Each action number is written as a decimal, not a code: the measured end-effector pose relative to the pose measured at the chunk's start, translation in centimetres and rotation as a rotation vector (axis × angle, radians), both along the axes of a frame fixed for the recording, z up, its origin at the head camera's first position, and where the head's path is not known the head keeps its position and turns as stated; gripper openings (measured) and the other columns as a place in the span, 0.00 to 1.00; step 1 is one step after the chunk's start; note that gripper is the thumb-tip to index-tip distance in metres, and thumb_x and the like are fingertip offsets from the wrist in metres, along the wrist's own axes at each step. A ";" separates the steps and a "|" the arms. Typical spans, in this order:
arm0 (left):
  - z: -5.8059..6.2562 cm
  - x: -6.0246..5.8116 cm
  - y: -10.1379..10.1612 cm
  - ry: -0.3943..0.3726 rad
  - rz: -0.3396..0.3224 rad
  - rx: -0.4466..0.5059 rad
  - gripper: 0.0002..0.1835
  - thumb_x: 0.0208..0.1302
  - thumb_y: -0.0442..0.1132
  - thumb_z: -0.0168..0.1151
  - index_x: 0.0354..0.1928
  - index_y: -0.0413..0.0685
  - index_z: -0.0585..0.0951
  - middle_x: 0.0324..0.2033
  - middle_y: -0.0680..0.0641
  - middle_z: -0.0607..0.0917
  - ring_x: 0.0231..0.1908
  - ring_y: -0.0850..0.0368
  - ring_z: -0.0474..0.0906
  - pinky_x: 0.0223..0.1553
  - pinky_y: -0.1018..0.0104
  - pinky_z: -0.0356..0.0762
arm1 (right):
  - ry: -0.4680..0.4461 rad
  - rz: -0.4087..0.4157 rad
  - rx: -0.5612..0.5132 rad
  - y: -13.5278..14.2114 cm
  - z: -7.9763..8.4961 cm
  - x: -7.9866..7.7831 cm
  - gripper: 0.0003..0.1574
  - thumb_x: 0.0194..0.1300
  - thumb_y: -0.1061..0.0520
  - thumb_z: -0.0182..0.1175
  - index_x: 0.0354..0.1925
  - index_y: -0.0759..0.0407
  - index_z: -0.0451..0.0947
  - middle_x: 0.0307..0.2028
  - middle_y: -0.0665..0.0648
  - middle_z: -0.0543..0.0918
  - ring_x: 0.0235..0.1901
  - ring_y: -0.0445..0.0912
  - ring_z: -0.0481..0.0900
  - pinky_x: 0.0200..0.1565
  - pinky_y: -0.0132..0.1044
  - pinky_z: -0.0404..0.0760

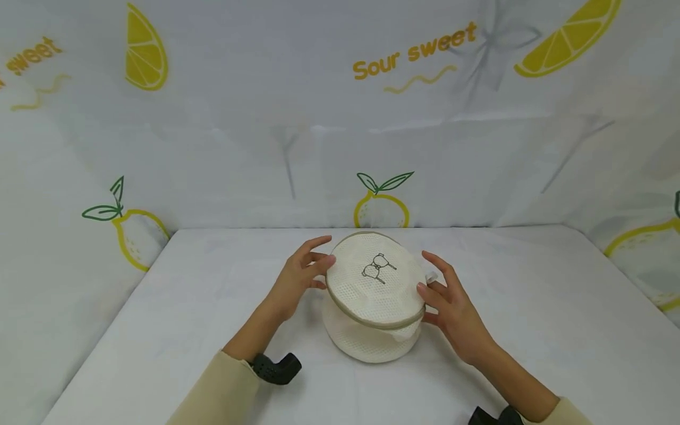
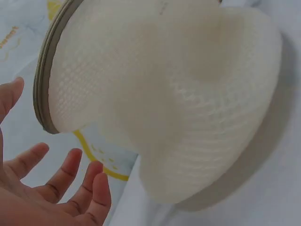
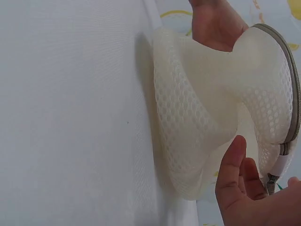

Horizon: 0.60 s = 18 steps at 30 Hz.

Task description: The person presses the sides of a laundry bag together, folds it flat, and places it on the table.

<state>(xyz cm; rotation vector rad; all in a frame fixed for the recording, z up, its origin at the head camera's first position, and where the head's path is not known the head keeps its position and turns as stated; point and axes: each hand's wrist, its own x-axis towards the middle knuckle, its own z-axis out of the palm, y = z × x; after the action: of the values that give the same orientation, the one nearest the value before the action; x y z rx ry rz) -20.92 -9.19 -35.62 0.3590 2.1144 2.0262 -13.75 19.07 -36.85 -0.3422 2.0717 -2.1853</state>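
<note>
A cream mesh laundry bag (image 1: 374,280), round with a bra drawing on its top, stands on the white table. Its top leans forward over the round base (image 1: 366,348), and its sides are folded inward. My left hand (image 1: 300,274) is at the left rim with fingers spread; the left wrist view shows a gap between the fingers (image 2: 66,174) and the zipper rim (image 2: 42,89). My right hand (image 1: 451,307) is at the opposite rim, thumb and fingers apart around the edge, beside the zipper pull (image 3: 271,182). Whether it touches the mesh is unclear.
The white tabletop (image 1: 212,283) spreads around the bag. Behind it hangs a pale curtain (image 1: 255,136) printed with lemons and lettering. A black wrist device (image 1: 276,369) sits on the left wrist, another (image 1: 496,416) on the right.
</note>
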 end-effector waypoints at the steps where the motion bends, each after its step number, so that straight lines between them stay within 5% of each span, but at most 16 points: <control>1: 0.4 -0.7 0.0 0.003 0.011 -0.016 0.28 0.66 0.48 0.61 0.67 0.56 0.68 0.49 0.40 0.76 0.43 0.50 0.76 0.41 0.56 0.78 | 0.001 0.000 0.003 0.2 0.1 0.1 0.36 0.74 0.57 0.48 0.73 0.39 0.46 0.53 0.68 0.67 0.51 0.50 0.74 0.48 0.45 0.79; 5: 1.7 -3.8 0.4 0.016 -0.006 -0.069 0.27 0.68 0.51 0.58 0.66 0.54 0.69 0.53 0.39 0.76 0.46 0.48 0.77 0.46 0.54 0.77 | -0.017 -0.006 0.019 0.8 0.6 0.9 0.36 0.75 0.57 0.47 0.73 0.40 0.46 0.50 0.65 0.70 0.46 0.49 0.75 0.47 0.46 0.79; 9: 2.9 -6.3 1.7 0.016 -0.113 -0.170 0.27 0.68 0.53 0.56 0.67 0.56 0.68 0.55 0.44 0.77 0.49 0.48 0.76 0.49 0.52 0.74 | -0.053 -0.031 0.030 1.4 0.9 2.1 0.35 0.75 0.56 0.46 0.73 0.40 0.45 0.55 0.63 0.69 0.47 0.51 0.76 0.46 0.46 0.80; 18: 5.2 -8.8 5.0 0.011 -0.308 -0.437 0.30 0.62 0.59 0.61 0.65 0.63 0.71 0.59 0.48 0.73 0.54 0.51 0.73 0.51 0.53 0.73 | -0.220 -0.173 -0.159 -0.3 0.8 5.9 0.31 0.74 0.55 0.47 0.70 0.47 0.48 0.58 0.66 0.68 0.50 0.56 0.76 0.50 0.50 0.77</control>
<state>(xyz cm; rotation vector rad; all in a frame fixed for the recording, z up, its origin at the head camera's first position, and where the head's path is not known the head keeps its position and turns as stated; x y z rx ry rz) -29.75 -4.21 -30.45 0.5775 2.2631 1.3567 -7.80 18.76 -36.05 0.0665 1.8803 -2.3686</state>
